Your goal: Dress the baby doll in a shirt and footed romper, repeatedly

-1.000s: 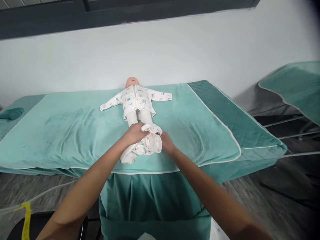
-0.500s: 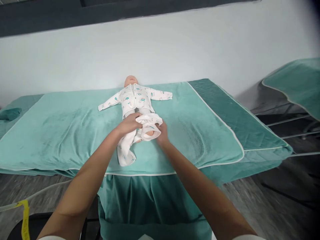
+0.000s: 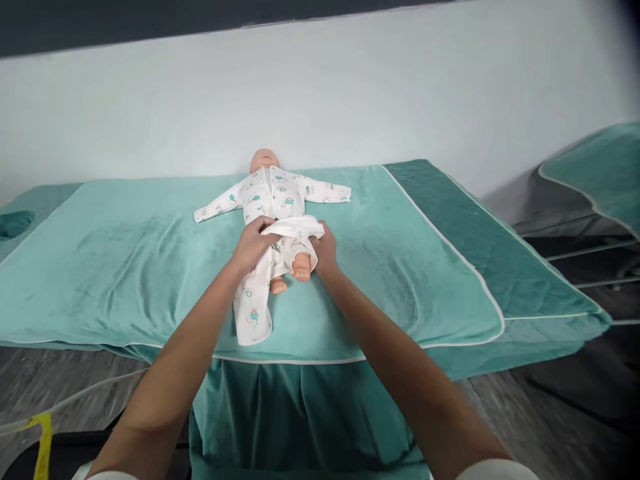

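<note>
While both hands (image 3: 251, 247) (image 3: 326, 252) pinch trousers (image 3: 281, 255) between fingers (image 3: 265, 223), one cuff (image 3: 303, 246) rings a doll's foot (image 3: 301, 268).

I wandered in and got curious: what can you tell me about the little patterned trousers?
The trousers are white, soft-looking cloth with teal prints. Their waistband is gathered between the left hand and right hand, over the legs of the doll. One trouser leg is bunched short, a foot showing at its opening; the other lies stretched on the green blanket toward the camera, with the second foot beside it, not at its end.
</note>
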Motion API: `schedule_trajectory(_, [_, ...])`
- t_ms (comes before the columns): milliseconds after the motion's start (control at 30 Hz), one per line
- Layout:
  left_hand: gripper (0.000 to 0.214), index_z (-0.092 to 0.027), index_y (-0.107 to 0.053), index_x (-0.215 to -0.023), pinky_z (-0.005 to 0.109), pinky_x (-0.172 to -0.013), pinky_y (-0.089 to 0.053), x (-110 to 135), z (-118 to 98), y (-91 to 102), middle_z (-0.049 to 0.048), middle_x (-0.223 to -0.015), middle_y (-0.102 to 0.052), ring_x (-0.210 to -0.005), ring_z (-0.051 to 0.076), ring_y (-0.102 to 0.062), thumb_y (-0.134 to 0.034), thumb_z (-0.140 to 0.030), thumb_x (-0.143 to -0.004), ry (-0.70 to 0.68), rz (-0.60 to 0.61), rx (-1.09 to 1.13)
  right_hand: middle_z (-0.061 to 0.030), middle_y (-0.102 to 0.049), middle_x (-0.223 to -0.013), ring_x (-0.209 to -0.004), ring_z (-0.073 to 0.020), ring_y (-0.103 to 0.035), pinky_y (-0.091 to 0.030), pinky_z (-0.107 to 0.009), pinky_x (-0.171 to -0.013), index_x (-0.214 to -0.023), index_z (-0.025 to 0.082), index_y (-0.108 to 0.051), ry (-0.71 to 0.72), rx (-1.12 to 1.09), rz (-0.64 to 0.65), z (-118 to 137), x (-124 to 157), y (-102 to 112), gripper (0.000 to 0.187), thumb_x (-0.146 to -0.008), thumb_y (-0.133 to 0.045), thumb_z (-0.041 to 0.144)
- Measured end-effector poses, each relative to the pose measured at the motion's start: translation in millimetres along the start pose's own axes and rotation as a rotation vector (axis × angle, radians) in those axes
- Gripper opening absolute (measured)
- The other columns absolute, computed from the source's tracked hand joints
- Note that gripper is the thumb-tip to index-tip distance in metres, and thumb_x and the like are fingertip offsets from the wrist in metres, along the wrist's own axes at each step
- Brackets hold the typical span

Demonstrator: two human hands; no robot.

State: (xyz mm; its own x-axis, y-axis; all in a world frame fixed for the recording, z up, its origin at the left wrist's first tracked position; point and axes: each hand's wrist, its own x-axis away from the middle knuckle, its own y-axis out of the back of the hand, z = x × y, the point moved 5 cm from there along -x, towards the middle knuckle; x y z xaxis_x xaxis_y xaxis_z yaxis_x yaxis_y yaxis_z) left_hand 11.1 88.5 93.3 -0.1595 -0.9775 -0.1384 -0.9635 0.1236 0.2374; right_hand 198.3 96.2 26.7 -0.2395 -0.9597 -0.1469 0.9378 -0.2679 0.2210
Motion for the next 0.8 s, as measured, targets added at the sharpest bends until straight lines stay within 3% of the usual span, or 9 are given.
schedule_trajectory(133, [0.028, -0.018, -0.069, -0.091, 0.024, -0.070, -0.043, -1.4, 16.6, 9.4, -0.0022, -0.080, -0.062, -0.075, 0.013, -0.057, -0.080, -0.031, -0.069, 0.118, 0.167, 0.284, 0.0002, -0.059, -0.084, -0.087, -0.0202, -0.053, -0.047, -0.032, -0.082, -0.085, 0.024, -0.049, 0.054, -0.042, 0.039, -3.3, 2.6, -2.2, 0.011, -0.077, -0.052, 0.032])
schedule_trajectory(233, [0.039, -0.018, -0.071, -0.097, 0.025, -0.069, -0.045, -0.3, 37.2, 14.5, -0.0008, -0.077, -0.064, -0.071, 0.013, -0.057, -0.084, -0.035, -0.064, 0.152, 0.137, 0.455, -0.0041, -0.063, -0.103, -0.098, -0.0229, -0.057, -0.047, -0.036, -0.091, -0.104, 0.023, -0.056, 0.212, -0.050, 0.080, 8.5, 4.0, 2.0, 0.032, -0.072, -0.055, 0.027])
schedule_trajectory(300, [0.048, -0.018, -0.071, -0.100, 0.027, -0.070, -0.047, 0.6, 50.2, 15.6, -0.0003, -0.075, -0.064, -0.068, 0.014, -0.058, -0.085, -0.040, -0.060, 0.165, 0.075, 0.528, -0.0074, -0.064, -0.114, -0.109, -0.0257, -0.057, -0.044, -0.040, -0.101, -0.111, 0.023, -0.059, 0.366, 0.016, 0.194, 29.4, 1.7, 2.3, 0.038, -0.073, -0.058, 0.025])
schedule_trajectory(367, [0.055, -0.019, -0.069, -0.102, 0.029, -0.070, -0.047, 1.4, 58.2, 14.8, -0.0006, -0.074, -0.064, -0.067, 0.014, -0.058, -0.086, -0.046, -0.057, 0.176, 0.028, 0.564, -0.0084, -0.066, -0.119, -0.115, -0.0284, -0.057, -0.041, -0.043, -0.105, -0.115, 0.023, -0.063, 0.445, 0.100, 0.409, 53.8, -3.1, -4.2, 0.039, -0.077, -0.064, 0.031])
schedule_trajectory(467, [0.058, -0.020, -0.067, -0.098, 0.028, -0.068, -0.047, 1.4, 61.0, 13.4, -0.0008, -0.077, -0.065, -0.066, 0.013, -0.057, -0.088, -0.052, -0.054, 0.167, -0.001, 0.564, -0.0048, -0.071, -0.109, -0.099, -0.0265, -0.063, -0.047, -0.037, -0.088, -0.111, 0.023, -0.069, 0.339, 0.236, 0.817, 78.7, -9.6, -26.8, 0.044, -0.075, -0.077, 0.048])
schedule_trajectory(533, [0.058, -0.021, -0.065, -0.096, 0.026, -0.065, -0.047, 1.4, 61.6, 14.2, -0.0016, -0.078, -0.065, -0.063, 0.012, -0.056, -0.089, -0.054, -0.056, 0.149, -0.016, 0.568, -0.0016, -0.072, -0.093, -0.085, -0.0226, -0.063, -0.045, -0.033, -0.077, -0.098, 0.022, -0.071, 0.280, 0.277, 0.927, 87.3, -13.2, -42.2, 0.039, -0.075, -0.078, 0.053])
schedule_trajectory(667, [0.058, -0.023, -0.059, -0.098, 0.025, -0.057, -0.045, 2.5, 67.1, 15.6, -0.0052, -0.067, -0.060, -0.051, 0.011, -0.052, -0.086, -0.061, -0.063, 0.129, 0.005, 0.604, 0.0004, -0.070, -0.077, -0.078, -0.0187, -0.063, -0.041, -0.029, -0.070, -0.078, 0.020, -0.070, 0.212, 0.154, 0.961, 81.7, -13.8, -65.6, 0.029, -0.083, -0.071, 0.049])
schedule_trajectory(800, [0.069, -0.021, -0.062, -0.105, 0.024, -0.061, -0.046, 4.4, 67.9, 13.2, -0.0013, -0.076, -0.065, -0.062, 0.013, -0.058, -0.088, -0.064, -0.057, 0.116, 0.100, 0.565, 0.0019, -0.067, -0.072, -0.070, -0.0152, -0.059, -0.040, -0.027, -0.064, -0.074, 0.019, -0.066, 0.069, -0.093, 0.863, 65.3, -16.1, -59.9, 0.028, -0.079, -0.074, 0.045])
